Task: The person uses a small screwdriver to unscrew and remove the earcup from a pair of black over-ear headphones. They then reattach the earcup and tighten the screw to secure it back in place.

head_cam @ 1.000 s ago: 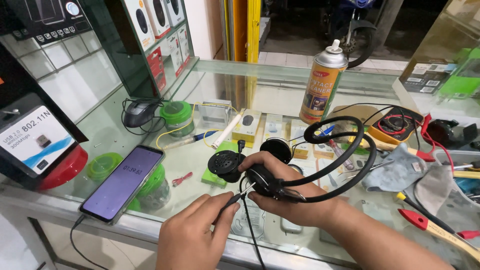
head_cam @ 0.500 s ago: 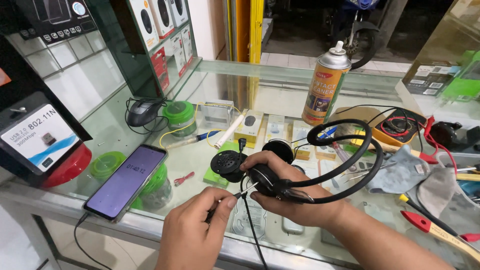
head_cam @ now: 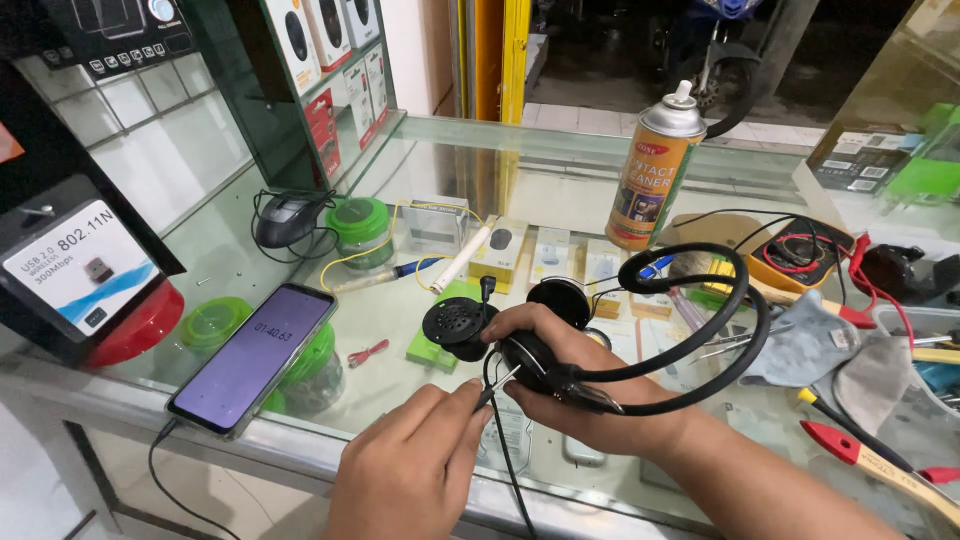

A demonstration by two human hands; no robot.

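My right hand (head_cam: 570, 385) clamps the headset (head_cam: 640, 330) while my left hand (head_cam: 415, 455) pinches its cable (head_cam: 505, 440); tugging hard could tear the thin wire loose.

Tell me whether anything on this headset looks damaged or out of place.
The black headset is partly taken apart: one round earcup cover hangs loose beside the right hand, off its housing. The left hand pinches a thin tool at it.
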